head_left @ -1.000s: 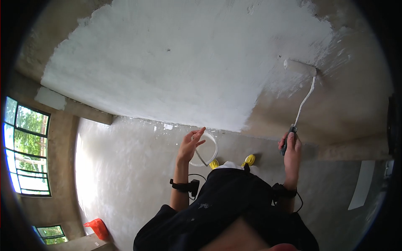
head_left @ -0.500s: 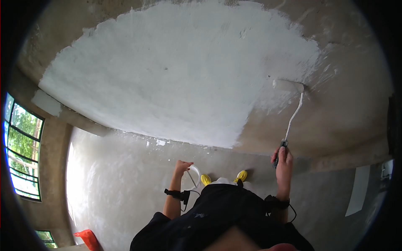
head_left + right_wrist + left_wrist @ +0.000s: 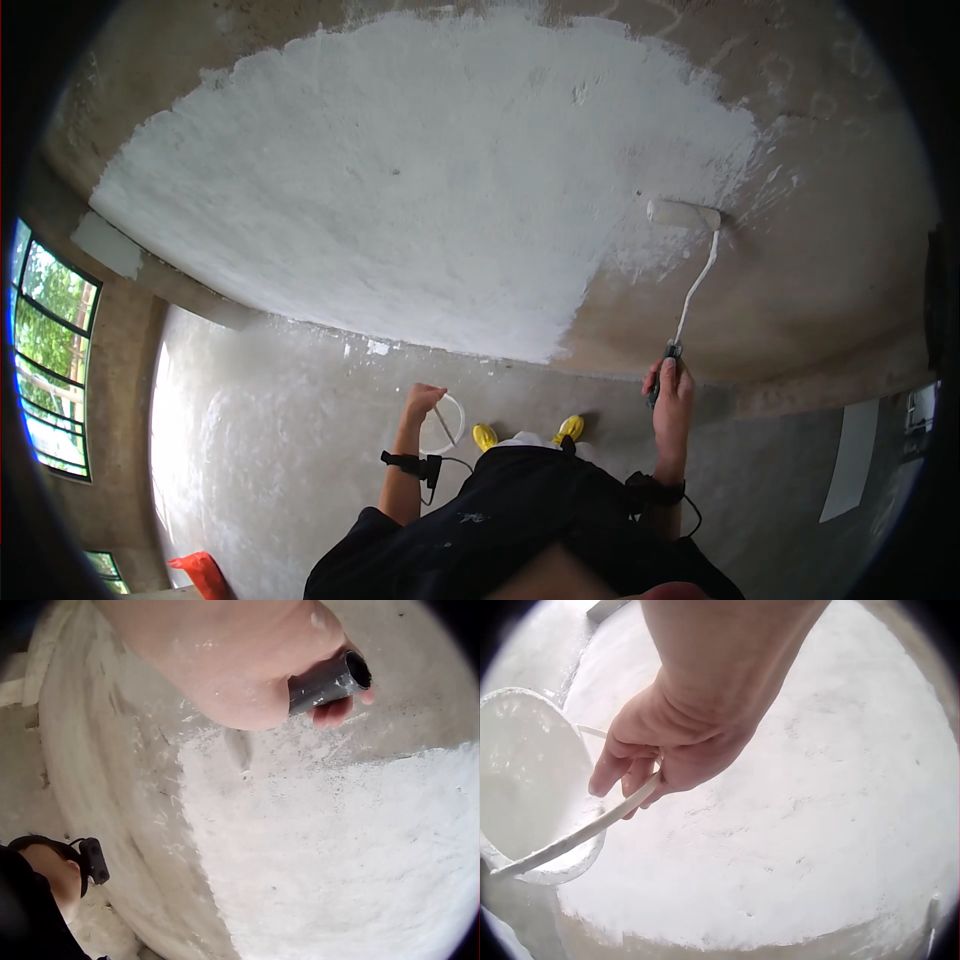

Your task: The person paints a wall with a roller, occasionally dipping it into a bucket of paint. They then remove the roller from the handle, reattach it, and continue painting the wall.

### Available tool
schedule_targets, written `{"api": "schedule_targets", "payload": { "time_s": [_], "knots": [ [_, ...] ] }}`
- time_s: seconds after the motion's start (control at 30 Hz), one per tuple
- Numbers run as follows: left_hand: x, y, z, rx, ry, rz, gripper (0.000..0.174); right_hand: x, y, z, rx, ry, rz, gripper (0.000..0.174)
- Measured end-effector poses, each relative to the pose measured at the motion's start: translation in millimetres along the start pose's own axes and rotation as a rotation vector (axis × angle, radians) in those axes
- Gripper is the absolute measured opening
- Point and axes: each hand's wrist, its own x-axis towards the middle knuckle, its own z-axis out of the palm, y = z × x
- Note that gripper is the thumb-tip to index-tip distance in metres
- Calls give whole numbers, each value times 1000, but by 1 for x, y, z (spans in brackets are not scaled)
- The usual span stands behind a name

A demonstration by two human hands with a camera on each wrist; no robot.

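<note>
The right hand (image 3: 673, 400) grips the dark handle (image 3: 322, 684) of a paint roller, whose white roller sleeve (image 3: 684, 214) lies against the wall near the right edge of the white painted area (image 3: 450, 170). In the right wrist view, curled fingers wrap the handle and its hollow end shows. Low over the floor, the left hand (image 3: 425, 400) holds the pale curved bail (image 3: 577, 838) of a white bucket (image 3: 592, 855). The left wrist view shows its fingers bent round the bail, with the bucket hanging at the left and whitish paint (image 3: 525, 765) inside it.
Bare brown wall (image 3: 800, 270) borders the white area at the right. Yellow-covered shoes (image 3: 569, 429) stand on the grey floor (image 3: 290, 420). A red bag (image 3: 203, 577) lies at lower left, windows (image 3: 55, 350) are at far left, and a white panel (image 3: 850, 460) is at right.
The left hand has gone from spread fingers above the bucket to holding its bail. The roller has shifted slightly down the wall with the right hand, and the head view has moved too.
</note>
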Motion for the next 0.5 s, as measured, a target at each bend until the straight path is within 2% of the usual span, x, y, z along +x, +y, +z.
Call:
{"api": "schedule_targets", "payload": {
  "time_s": [0.1,0.13,0.2,0.23,0.3,0.33,0.4,0.43,0.5],
  "knots": [
    [7,-7,-1,2,-99,98,36,1,-2,0,-11,12,-8,34],
    [20,-27,-1,3,-98,103,36,0,-4,0,-5,20,-11,34],
    [53,-66,-1,326,-227,104,45,2,-6,1,11,27,-16,34],
    [43,-51,0,331,-230,108,45,2,-6,0,24,28,-15,33],
    [29,-33,3,488,-140,-122,62,2,-6,0,40,31,-26,34],
    [27,-29,3,491,-139,-118,62,3,-6,0,53,29,-36,34],
    [24,-30,2,500,-139,-200,74,3,-5,0,66,31,-47,34],
    [23,-34,2,550,-76,-142,79,3,-5,0,73,29,-55,34],
    [35,-54,0,529,-42,-141,76,4,-6,-1,67,37,-57,34]
  ]
}}
